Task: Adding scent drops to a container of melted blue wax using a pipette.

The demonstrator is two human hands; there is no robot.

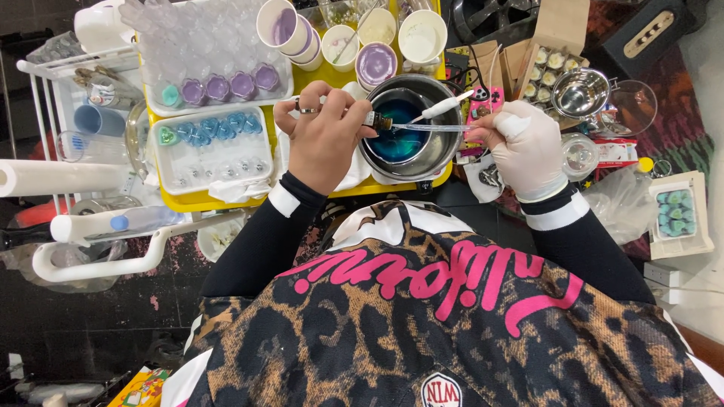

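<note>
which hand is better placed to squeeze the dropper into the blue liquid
Right. The gloved right hand already pinches the dropper over the metal bowl of blue liquid; the bare left hand is occupied holding the small brown bottle.

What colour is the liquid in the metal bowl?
Blue-teal liquid in the metal bowl, shown best in the head view.

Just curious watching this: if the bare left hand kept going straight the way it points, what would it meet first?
Probably the metal bowl of blue liquid: the left hand, holding a small bottle, points at its rim, though height is unclear.

Bare left hand (324,136) and gloved right hand (524,147) pinch fingers, arms forward.
</note>
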